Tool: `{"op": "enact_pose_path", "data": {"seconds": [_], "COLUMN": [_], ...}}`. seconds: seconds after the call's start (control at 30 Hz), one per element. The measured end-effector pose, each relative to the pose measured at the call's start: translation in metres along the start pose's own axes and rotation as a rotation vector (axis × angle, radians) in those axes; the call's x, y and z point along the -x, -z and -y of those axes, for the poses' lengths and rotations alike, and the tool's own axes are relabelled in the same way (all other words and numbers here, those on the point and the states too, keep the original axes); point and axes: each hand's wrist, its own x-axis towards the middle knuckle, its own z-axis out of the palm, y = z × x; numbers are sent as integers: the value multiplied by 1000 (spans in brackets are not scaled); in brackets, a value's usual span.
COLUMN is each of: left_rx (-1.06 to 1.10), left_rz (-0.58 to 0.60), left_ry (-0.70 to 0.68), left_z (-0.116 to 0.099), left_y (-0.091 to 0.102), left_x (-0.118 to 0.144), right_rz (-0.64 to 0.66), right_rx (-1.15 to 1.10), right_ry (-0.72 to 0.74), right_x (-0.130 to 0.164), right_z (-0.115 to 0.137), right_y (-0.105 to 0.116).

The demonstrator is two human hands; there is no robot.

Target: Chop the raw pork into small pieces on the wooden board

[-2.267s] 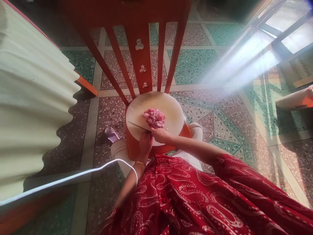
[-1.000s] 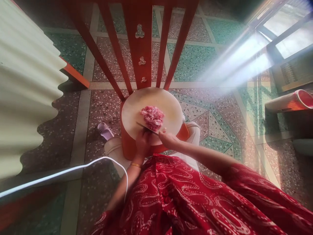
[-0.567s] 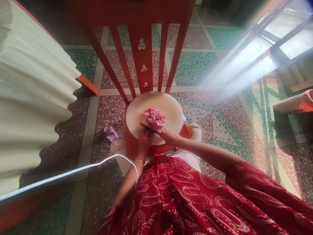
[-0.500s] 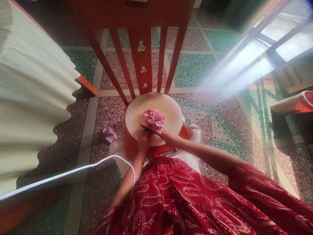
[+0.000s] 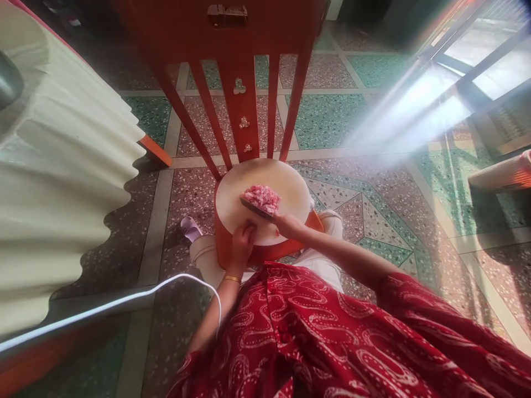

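Your right hand point(image 5: 289, 224) is closed around the knife point(image 5: 256, 207), and the blade runs up and to the left from your grip, its far end lying against the near edge of the pile of pink meat point(image 5: 261, 197). The meat sits a little past the middle of the round cutting board point(image 5: 232, 190), just beyond your fingers, close but not under them. Your left hand point(image 5: 243, 243) is down at the near rim of the board, fingers curled together and pressing on the wood, just beside the knife and short of the meat.

Now the hard parts. The knife handle is buried in your right fist, so you see only the blade. Whether the edge is on the board or lifted a touch, I cannot tell. The individual pieces of meat blur into one heap. The board rests on an orange stool point(image 5: 224, 249), mostly hidden beneath it, and your red patterned dress point(image 5: 332, 337) covers the lower frame.

Your right forearm comes in from the right, bare, angled up towards the board, wrist fairly straight. Your left forearm rises almost straight from below, a gold bangle point(image 5: 231, 279) on the wrist. A red chair back point(image 5: 240, 105) stands just behind the board, and a white cable point(image 5: 124, 301) loops across the tiled floor point(image 5: 332, 116) at your left.
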Motion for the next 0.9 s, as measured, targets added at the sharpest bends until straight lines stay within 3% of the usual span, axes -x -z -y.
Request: {"op": "enact_pose_path", "data": {"seconds": [0.13, 0.3, 0.53, 0.8, 0.9], "left_rx": [-24, -95, -35, -32, -68], "left_rz": [-19, 29, 60, 50, 41], "left_ry": [10, 14, 16, 65, 59], "left_z": [2, 3, 13, 21, 18], "left_y": [-4, -4, -3, -8, -4], "left_x": [-1, -10, -12, -10, -13], "right_rz": [-92, -16, 61, 0, -15], "right_rx": [17, 63, 27, -7, -27], "right_ry": [46, 17, 17, 83, 116], "right_x": [16, 16, 3, -50, -55], "right_z": [1, 8, 10, 52, 56], "right_y": [-14, -25, -19, -2, 2]}}
